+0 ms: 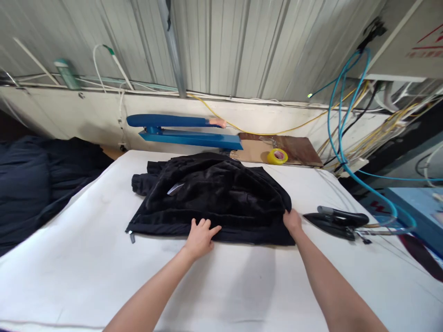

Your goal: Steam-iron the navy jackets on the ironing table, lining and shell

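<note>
A black fleece-lined jacket (214, 196) lies spread on the white padded ironing table (86, 258), its zipper edge toward me. My left hand (200, 237) rests flat on the jacket's near hem, fingers stretched out. My right hand (292, 220) pinches the jacket's right corner between closed fingers. A small white label shows inside the lining.
A black steam iron (337, 220) lies on the table right of the jacket, its blue hose (341, 138) running up the wall. A blue sleeve arm (187, 133) and a yellow tape roll (277, 156) sit behind. Dark garments (34, 184) are piled at left.
</note>
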`<state>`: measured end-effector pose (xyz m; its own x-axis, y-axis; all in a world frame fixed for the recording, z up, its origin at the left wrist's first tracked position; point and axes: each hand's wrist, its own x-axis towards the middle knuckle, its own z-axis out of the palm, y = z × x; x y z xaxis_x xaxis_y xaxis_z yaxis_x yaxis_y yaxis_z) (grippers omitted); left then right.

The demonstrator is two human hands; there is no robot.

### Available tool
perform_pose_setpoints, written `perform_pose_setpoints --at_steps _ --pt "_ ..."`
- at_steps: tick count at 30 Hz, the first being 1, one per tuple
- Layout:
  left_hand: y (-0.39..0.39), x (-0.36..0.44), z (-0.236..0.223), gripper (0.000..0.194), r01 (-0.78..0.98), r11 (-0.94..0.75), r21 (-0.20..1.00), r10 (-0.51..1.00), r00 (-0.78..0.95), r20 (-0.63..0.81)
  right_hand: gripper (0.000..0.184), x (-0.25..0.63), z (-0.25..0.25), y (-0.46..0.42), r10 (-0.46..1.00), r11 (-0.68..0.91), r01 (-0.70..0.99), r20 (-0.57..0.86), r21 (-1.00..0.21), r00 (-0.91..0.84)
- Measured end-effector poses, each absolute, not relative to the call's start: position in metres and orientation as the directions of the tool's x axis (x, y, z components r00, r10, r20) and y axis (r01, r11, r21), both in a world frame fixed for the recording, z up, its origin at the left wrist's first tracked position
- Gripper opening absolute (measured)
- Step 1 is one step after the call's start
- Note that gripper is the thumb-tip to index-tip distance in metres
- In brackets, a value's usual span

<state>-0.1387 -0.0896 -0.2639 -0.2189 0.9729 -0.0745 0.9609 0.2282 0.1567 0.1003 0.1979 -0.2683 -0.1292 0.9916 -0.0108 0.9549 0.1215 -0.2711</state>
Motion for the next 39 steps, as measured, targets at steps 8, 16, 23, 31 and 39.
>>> perform_pose_setpoints --at_steps 8,16,23,31,39 --pt "-0.083 -0.098 -0.248 0.076 0.94 0.323 0.107 0.853 -0.241 -0.463 0.053 0.155 -0.273 0.172 0.985 -0.074 0.969 -0.168 -0.236 0.034" --pt "-0.006 -0.038 -0.253 0.037 0.931 0.069 0.358 0.996 -0.047 -0.069 0.048 0.129 -0.26 0.222 0.986 0.108 0.914 -0.072 -0.391 -0.148" --pt "0.008 -0.004 -0.279 0.045 0.909 0.354 0.22 0.933 -0.358 -0.024 0.046 0.17 -0.276 0.208 0.995 -0.095 0.896 -0.071 -0.434 0.071" --pt "0.021 0.016 -0.283 0.079 0.878 0.457 0.141 0.887 -0.461 -0.005 0.047 0.199 -0.282 0.15 0.963 0.156 0.916 -0.151 -0.37 -0.225" --pt "0.022 0.023 -0.285 0.084 0.886 0.44 0.148 0.896 -0.443 -0.015 0.028 0.197 -0.281 0.125 0.891 0.436 0.896 0.182 -0.087 -0.416"
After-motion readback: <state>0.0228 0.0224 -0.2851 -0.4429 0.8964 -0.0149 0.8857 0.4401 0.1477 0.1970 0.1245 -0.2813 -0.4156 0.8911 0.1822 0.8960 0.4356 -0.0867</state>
